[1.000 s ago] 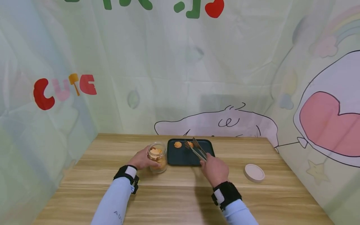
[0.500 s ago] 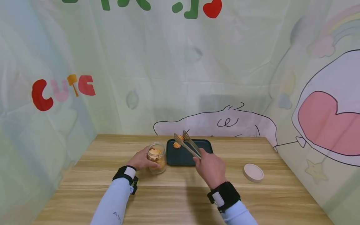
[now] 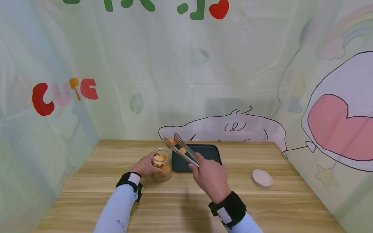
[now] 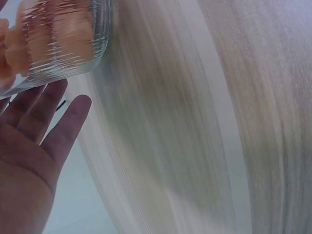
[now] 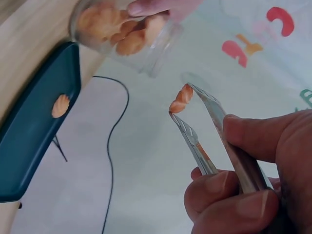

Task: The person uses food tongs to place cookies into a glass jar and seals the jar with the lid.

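Note:
My right hand (image 3: 212, 177) grips a pair of metal tongs (image 3: 186, 153), whose tips pinch one swirled cookie (image 5: 181, 99) in the air near the tray's left end. A glass jar (image 3: 162, 168) with several cookies inside stands lidless on the table, and my left hand (image 3: 145, 164) holds it round its left side. In the left wrist view the fingers (image 4: 69, 129) lie against the jar's ribbed glass. One cookie (image 5: 61, 106) lies on the dark tray (image 5: 36, 129); the tongs partly cover it in the head view.
A round pale lid (image 3: 262, 178) lies on the wooden table (image 3: 145, 207) to the right. Behind the table hangs a printed cloth backdrop (image 3: 180, 71), close to its far edge.
The tongs have picked one of two cookies up off the tray and carried it left toward the jar. My left hand and the jar have stayed in place.

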Tool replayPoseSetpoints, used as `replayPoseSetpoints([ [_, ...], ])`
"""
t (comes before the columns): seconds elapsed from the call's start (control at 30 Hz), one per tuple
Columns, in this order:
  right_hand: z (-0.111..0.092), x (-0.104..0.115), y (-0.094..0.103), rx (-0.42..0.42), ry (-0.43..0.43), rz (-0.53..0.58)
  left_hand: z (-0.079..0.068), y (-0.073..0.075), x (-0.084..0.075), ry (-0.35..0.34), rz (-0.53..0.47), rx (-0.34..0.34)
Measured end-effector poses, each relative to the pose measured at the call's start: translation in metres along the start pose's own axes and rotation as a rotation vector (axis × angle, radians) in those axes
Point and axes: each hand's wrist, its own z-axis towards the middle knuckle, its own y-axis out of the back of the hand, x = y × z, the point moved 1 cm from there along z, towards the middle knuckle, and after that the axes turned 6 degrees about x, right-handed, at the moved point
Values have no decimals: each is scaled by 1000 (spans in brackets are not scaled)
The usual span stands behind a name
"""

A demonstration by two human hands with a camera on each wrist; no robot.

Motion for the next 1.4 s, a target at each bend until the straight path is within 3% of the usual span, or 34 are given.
replayPoseSetpoints([
  [0.2, -6, 9, 4, -4, 48, -2, -1, 0, 0, 31, -12, 3],
  [0.57, -9, 10, 3, -14, 76, -9, 0, -1, 2, 25, -2, 5],
  [1.03, 0, -3, 5, -30, 27, 11, 0, -1, 3, 10, 2, -6],
  [1.4, 17, -20, -5, 30, -49, 21, 1, -1, 7, 29, -8, 1],
])
